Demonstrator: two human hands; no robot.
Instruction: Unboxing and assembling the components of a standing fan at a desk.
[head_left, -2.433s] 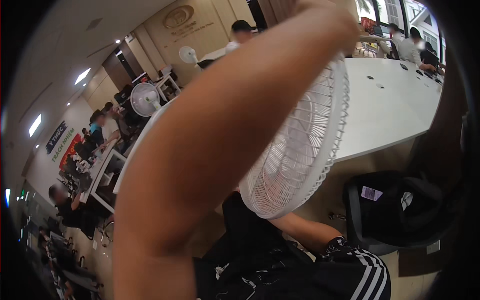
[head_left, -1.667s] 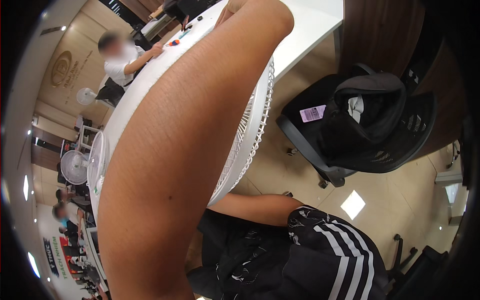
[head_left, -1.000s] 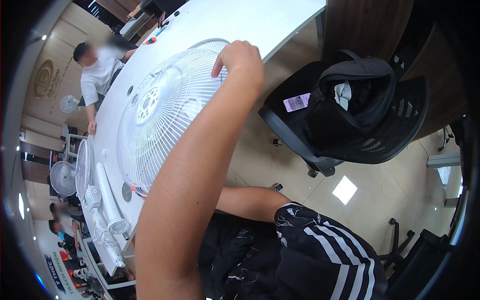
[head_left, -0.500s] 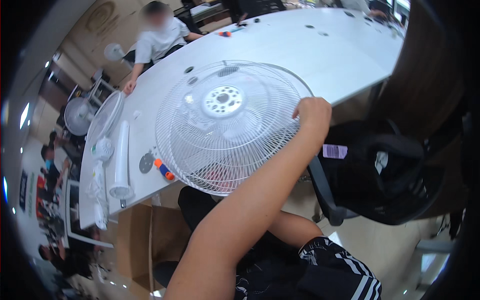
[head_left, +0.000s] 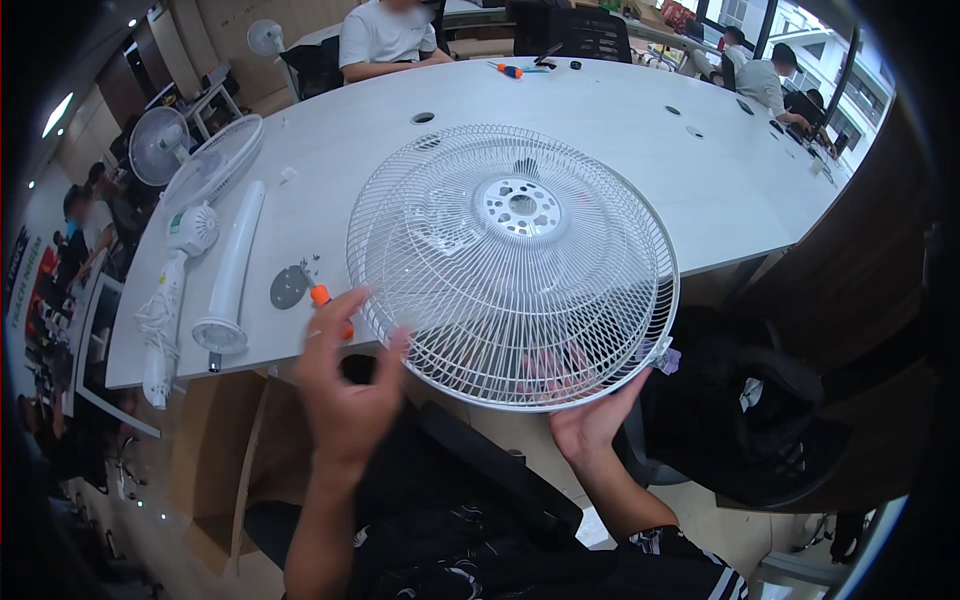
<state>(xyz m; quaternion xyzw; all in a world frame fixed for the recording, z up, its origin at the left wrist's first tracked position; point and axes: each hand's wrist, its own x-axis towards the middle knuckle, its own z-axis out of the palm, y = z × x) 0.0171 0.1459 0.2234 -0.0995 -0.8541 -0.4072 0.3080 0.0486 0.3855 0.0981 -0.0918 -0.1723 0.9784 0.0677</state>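
Two hands come nearest us: the left hand (head_left: 350,395), its fingers (head_left: 325,328) parted and empty, beside a round white wire fan cage (head_left: 523,232); the right hand (head_left: 592,418) holds it, fingers beneath the mesh, over the tabletop's (head_left: 610,110) near edge. Beyond, we see an unreadable purple label (head_left: 672,362), a glossy white tube (head_left: 236,262) and coloured wall lettering (head_left: 22,295).

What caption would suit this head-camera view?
Right hand holds a white wire fan guard from beneath; left hand open beside its rim.
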